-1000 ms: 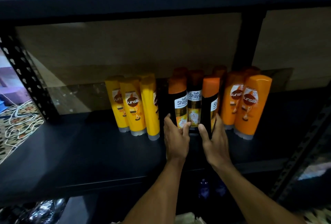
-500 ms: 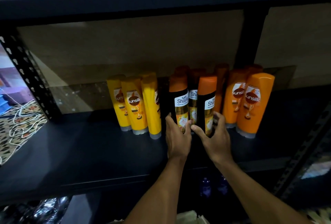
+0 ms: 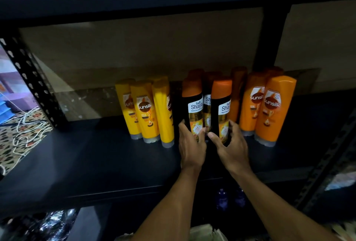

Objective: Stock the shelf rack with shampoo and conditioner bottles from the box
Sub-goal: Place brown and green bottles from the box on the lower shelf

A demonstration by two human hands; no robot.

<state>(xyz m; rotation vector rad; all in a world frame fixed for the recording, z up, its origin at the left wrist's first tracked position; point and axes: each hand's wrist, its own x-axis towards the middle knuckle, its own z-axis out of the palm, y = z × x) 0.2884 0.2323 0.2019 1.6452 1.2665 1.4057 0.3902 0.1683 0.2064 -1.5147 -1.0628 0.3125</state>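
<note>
Shelf point(image 3: 86, 160): bottles point(image 3: 192, 106) inside left grip point(image 3: 190, 146), right grip point(image 3: 233, 150)

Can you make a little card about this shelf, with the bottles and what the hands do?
Shelf: dark, bottles stand on it
Yellow bottles: left group
Orange bottles: right group
Left black bottle: middle, orange cap
Right black bottle: beside it, orange cap
Left hand: grips left black bottle near its base
Right hand: grips right black bottle near its base

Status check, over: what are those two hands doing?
Left hand grips left black bottle. Right hand grips right black bottle. Yellow bottles and orange bottles crowd either side.
</note>
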